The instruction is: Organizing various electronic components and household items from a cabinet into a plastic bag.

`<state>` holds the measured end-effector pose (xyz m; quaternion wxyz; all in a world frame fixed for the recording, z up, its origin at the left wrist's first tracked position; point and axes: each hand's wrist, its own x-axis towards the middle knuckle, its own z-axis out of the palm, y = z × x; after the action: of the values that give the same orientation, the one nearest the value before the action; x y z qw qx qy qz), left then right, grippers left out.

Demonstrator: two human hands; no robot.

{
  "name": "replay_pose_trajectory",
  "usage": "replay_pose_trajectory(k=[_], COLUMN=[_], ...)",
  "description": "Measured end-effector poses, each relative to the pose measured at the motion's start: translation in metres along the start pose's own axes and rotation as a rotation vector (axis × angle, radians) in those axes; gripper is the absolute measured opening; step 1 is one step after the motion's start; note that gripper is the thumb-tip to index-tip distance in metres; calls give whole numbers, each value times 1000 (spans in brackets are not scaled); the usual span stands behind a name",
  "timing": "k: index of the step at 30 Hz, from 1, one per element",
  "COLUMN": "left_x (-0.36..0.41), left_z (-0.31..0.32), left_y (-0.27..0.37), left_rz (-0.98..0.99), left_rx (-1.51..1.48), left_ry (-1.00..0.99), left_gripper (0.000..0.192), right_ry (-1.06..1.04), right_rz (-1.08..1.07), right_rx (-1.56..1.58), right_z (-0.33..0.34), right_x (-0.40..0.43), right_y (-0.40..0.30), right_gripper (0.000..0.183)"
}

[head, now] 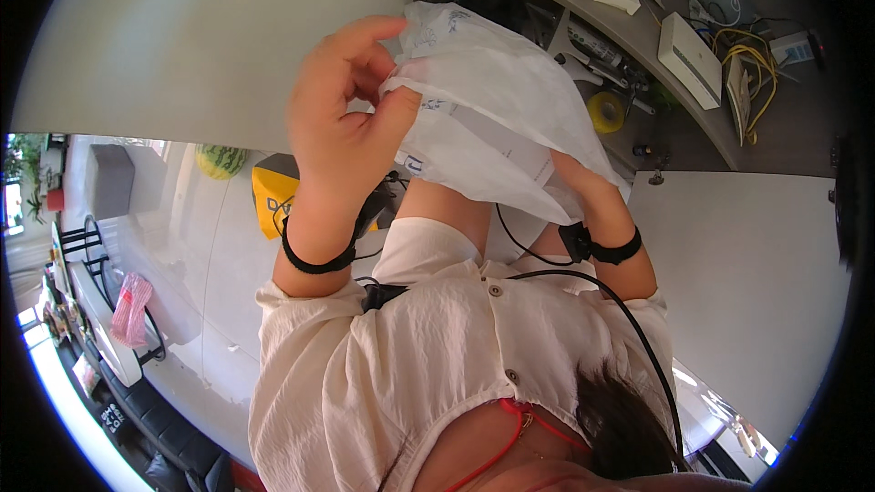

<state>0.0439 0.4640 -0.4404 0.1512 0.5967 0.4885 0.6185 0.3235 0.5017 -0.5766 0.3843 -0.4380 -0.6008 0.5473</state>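
Observation:
A white plastic bag (519,89) with blue print hangs before me, its mouth partly spread. My left hand (348,92) pinches the bag's edge between thumb and fingers at its left side. From the right, my right hand (581,181) reaches in through the bag's mouth. Its fingers are hidden by the plastic, so whether they hold anything cannot be seen. Beside that hand, a pale surface with small printed writing (536,167) shows within the opening; whether it is a separate item is unclear.
An open cabinet ahead holds yellow tape (606,112) and assorted tools. On the cabinet top (649,34) lie a white box (690,61) and yellow cables (759,68). Cabinet doors (738,273) stand open at both sides. A watermelon (221,160) and a yellow-and-grey bag (270,198) rest on the floor.

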Motion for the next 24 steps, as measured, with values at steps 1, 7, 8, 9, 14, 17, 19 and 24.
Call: replay_pose_trajectory(k=[1, 7, 8, 9, 14, 17, 19, 24], left_x=[0, 1, 0, 0, -2, 3, 4, 9], left_z=[-2, 0, -2, 5, 53, 52, 46, 40], left_y=[2, 1, 1, -3, -31, -45, -61, -70], left_rz=[-16, -31, -71, -74, -181, -239, -256, -306], left_rx=[3, 65, 150, 149, 53, 135, 121, 89], left_ry=[0, -71, -125, -123, -329, -279, -238, -187], left_gripper=[38, 38, 37, 37, 27, 23, 22, 24], right_ry=[0, -4, -88, -164, -9, 25, 51, 698], right_rz=[2, -194, 16, 236, -251, -218, 97, -61], right_rx=[2, -533, -764, -1002, -1238, -1273, -787, -38], right_z=[2, 2, 21, 32, 45, 34, 12, -53], right_x=[2, 14, 21, 23, -2, -12, -30, -68], right_y=[-5, -6, -40, -59, -65, -89, -122, -78], right_gripper=[47, 51, 49, 48, 48, 45, 39, 40])
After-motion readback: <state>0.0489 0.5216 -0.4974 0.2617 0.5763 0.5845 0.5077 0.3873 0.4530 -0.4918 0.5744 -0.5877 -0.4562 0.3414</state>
